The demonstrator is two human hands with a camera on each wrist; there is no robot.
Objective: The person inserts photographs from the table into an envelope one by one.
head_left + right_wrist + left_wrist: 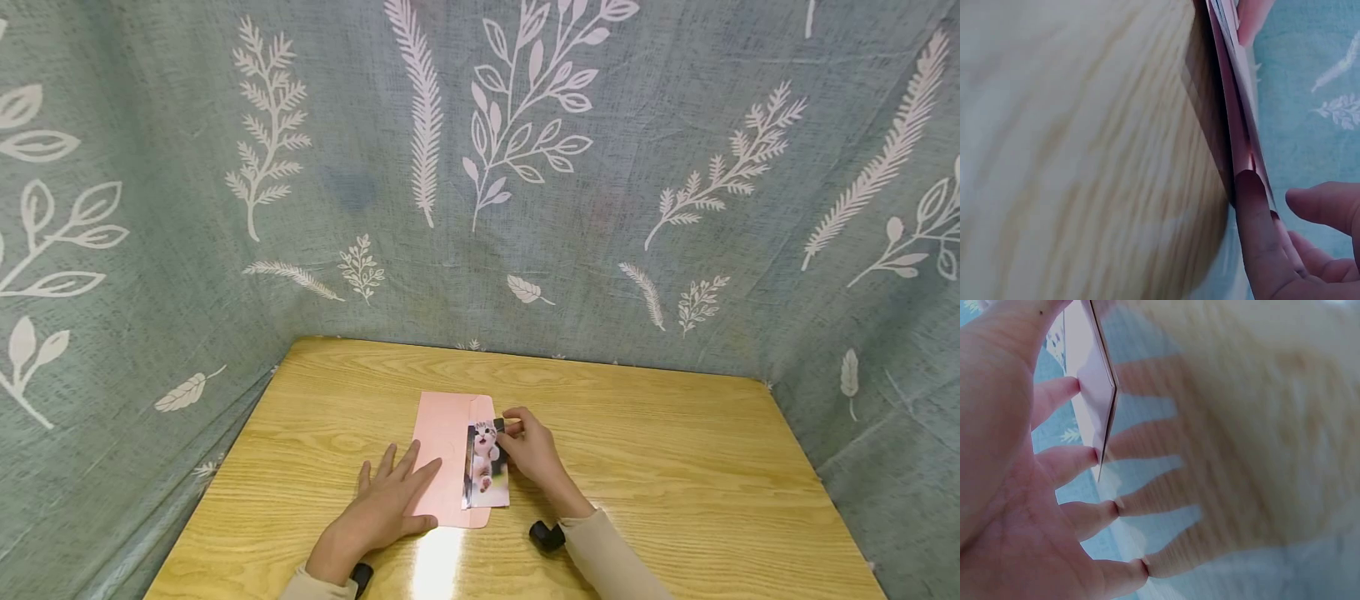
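A pink envelope [437, 467] lies on the wooden table, its flap folded out to the right. Across the flap and the envelope's right side lies a glossy kitten photo [487, 471], standing roughly upright as seen in the head view. My left hand [378, 508] rests spread over the envelope's lower left, some fingertips on the paper and others on the table. In the left wrist view the envelope [1088, 369] shows nearly edge-on beside the fingers. My right hand [534, 450] pinches the photo's upper right edge. Paper layers [1241, 119] overlap at its fingertips in the right wrist view.
The light wooden table [675, 467] spreads around the envelope and reflects light near the front. A grey-green leaf-patterned curtain [450, 167] hangs behind the table and at both sides. Black wrist devices [547, 536] sit at both sleeve cuffs.
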